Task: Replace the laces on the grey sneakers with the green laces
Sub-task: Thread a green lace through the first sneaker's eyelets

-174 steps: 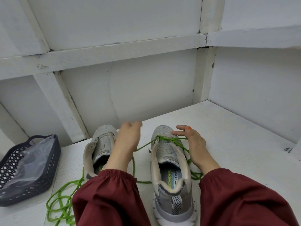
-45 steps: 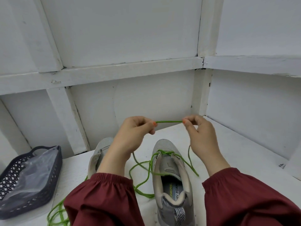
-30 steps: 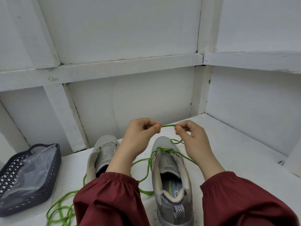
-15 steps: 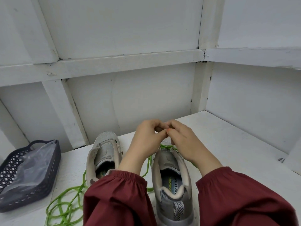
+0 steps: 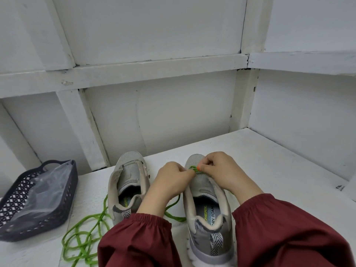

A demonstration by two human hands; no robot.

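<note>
**Green lace pinched in both hands over the grey sneaker**

Pinches the green lace (image 5: 193, 169) with the left hand (image 5: 171, 178), fingers curled in and thumb tip on the lace, right above the front eyelets of the grey sneaker (image 5: 208, 211). Pinches the same short bit with the right hand (image 5: 221, 171) as well, fingers bent tight, an orange-painted nail beside the lace, knuckles over the sneaker's toe. Both sets of fingertips so close that touching or apart cannot be told. Only a small green bit visible between them; its path through the eyelets hidden under the hands.

Grey sneaker upright on its sole on the white shelf (image 5: 279, 170), heel toward the camera, printed insole in view. From under the left hand, a strand of the lace down the gap on the sneaker's left, then across to its side near the heel.

Just left of the grey sneaker and parallel to it, toe to the wall: a second sneaker (image 5: 129, 180). Further left, past that one: a loose tangle of green cord (image 5: 82, 237) on the shelf, same lace or another impossible to tell. Well to the left of the grey sneaker: a dark basket (image 5: 11, 228) with a clear plastic bag (image 5: 46, 189) inside. Nearer than the sneaker's heel: dark red sleeves (image 5: 279, 237), gathered at the wrists. Beyond its toe: a white painted wall (image 5: 173, 116) with raised battens.
</note>
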